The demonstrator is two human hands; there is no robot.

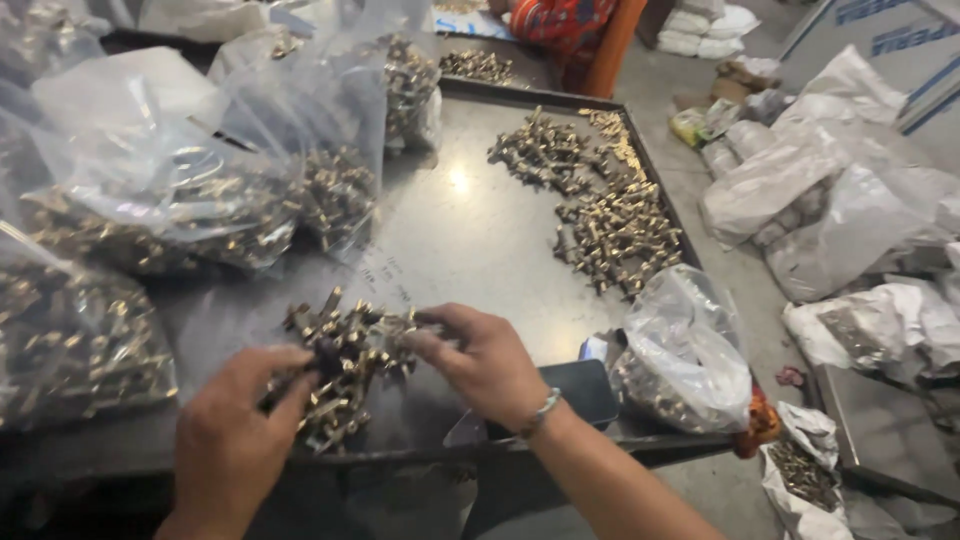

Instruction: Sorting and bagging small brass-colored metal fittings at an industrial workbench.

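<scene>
Far left, we note clear plastic bags (150, 200) stuffed with small brass fittings on the grey tabletop (450, 230). Near front edge: loose pile of brass fittings (345, 365), between both hands. We judge the pieces hard, dense for their size, smooth and apt to slip or snag on each other; best taken singly by the body, between fingertips. Left hand (232, 430): fingers curled, tips pressing into the pile's left side. Right hand (485, 360): thumb and forefinger pinching one fitting at the pile's right edge. Further right, more fittings in heaps (610, 225); a knotted bag (685, 350) by the rim
</scene>
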